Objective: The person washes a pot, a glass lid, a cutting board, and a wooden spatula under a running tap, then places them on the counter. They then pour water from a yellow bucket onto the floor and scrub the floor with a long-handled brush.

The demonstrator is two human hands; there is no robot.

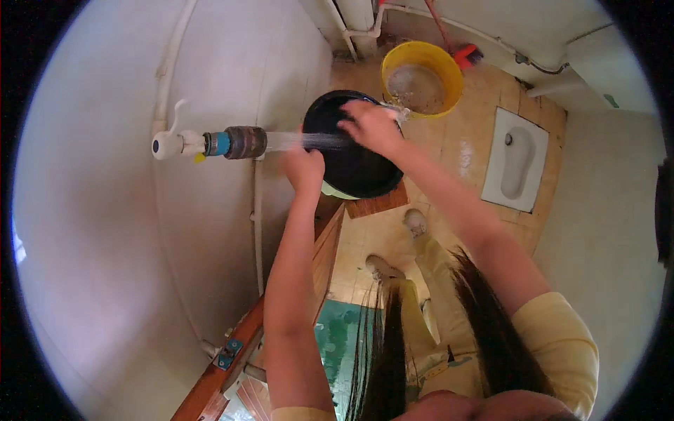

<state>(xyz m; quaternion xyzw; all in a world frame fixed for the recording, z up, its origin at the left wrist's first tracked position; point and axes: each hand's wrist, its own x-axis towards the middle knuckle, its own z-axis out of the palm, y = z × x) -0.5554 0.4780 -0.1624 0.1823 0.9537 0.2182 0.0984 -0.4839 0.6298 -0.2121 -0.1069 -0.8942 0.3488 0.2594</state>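
Observation:
A round black pan (359, 165) is tilted beneath the tap (235, 142), and a stream of water (284, 141) runs from the spout into it. My left hand (306, 167) grips the pan's near left rim, thumb over the edge. My right hand (375, 128) reaches over the far right rim, its fingers apart over the pan's inside, and holds nothing that I can see. Water splashes at the rim beside the right wrist. A pale green edge (340, 191) shows under the pan; the rest of it is hidden.
A yellow bucket (441, 64) of cloudy water stands beyond the pan, near a red brush head (467, 55). A squat toilet (516, 160) is set in the tiled floor at right. A wooden door frame (249, 330) and a green mat (344, 330) lie nearer me.

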